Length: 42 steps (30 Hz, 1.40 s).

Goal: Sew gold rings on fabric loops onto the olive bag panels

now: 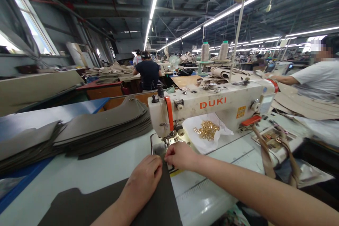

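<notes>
Here, the dark panel (162,203) lies beneath the left hand (145,174), its narrow end reaching between both hands. The left hand's fingers curl down; the right hand (182,156) is pinched beside that end, though whether either grips anything I cannot tell. Just beyond them stands the sewing machine (190,104), gold metal pieces (209,130) beyond the right hand.
</notes>
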Available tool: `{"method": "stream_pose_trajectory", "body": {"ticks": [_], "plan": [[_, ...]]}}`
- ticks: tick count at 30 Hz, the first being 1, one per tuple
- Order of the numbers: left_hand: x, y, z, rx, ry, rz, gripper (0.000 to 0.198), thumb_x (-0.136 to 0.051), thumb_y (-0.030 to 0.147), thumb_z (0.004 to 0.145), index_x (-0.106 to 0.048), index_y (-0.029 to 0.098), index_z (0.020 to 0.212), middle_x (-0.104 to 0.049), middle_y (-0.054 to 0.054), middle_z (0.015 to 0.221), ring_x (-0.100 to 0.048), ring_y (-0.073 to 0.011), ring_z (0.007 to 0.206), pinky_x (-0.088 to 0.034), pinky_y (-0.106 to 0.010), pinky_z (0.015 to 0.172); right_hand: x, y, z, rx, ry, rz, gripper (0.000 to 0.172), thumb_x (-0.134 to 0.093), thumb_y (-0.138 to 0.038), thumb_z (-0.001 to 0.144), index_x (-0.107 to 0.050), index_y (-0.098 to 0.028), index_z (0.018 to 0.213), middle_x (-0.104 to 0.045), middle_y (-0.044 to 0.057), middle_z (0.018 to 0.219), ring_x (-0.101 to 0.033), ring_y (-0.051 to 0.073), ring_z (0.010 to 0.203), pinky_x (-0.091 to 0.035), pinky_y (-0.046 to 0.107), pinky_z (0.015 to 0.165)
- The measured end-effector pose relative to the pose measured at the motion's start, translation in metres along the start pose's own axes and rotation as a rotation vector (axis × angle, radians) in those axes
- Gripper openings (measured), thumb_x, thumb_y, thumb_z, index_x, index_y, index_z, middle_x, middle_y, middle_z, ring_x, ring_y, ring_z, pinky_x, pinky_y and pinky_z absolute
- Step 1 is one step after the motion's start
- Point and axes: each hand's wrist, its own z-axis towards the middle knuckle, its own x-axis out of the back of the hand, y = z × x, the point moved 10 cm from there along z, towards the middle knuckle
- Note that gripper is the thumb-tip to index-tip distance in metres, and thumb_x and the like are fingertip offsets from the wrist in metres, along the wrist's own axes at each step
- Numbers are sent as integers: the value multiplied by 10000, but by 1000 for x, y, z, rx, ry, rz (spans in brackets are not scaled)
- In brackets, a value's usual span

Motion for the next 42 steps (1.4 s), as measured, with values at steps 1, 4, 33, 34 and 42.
{"method": "stream_pose_trajectory", "body": {"ticks": [1,4,33,34,42], "plan": [[0,-1,0,7,-4,-6,206,-422,81,780,-545,208,675,-633,-26,676,-623,-183,659,-531,-298,628,5,-1,-5,44,39,-21,156,-553,-186,788,-707,-191,810,-705,18,746,-633,162,690,-444,228,610],[0,-3,0,30,-3,-16,203,-425,82,782,-538,208,671,-634,-26,687,-622,-182,667,-529,-301,642,11,-6,-21,199,109,-76,174,-540,-188,829,-696,-202,902,-688,50,916,-598,185,893,-419,264,773],[-2,-1,-3,-15,1,-30,204,-423,79,808,-546,207,708,-625,-18,695,-604,-170,664,-517,-276,632,-5,-44,-101,870,59,-623,150,-494,-208,934,-605,-153,1018,-632,33,876,-512,184,843,-406,303,721],[-2,-1,-3,-13,-2,-21,208,-420,78,810,-547,206,707,-622,-19,687,-601,-172,659,-516,-279,626,-7,-45,-100,872,68,-623,148,-490,-203,936,-601,-151,1018,-634,35,893,-516,184,856,-407,305,735],[0,-2,-3,-7,4,-29,223,-412,95,833,-558,212,712,-623,-14,680,-602,-163,652,-516,-256,609,-10,-51,-74,800,198,-474,143,-510,-251,908,-590,-156,838,-642,52,866,-550,188,839,-429,303,804]]}}
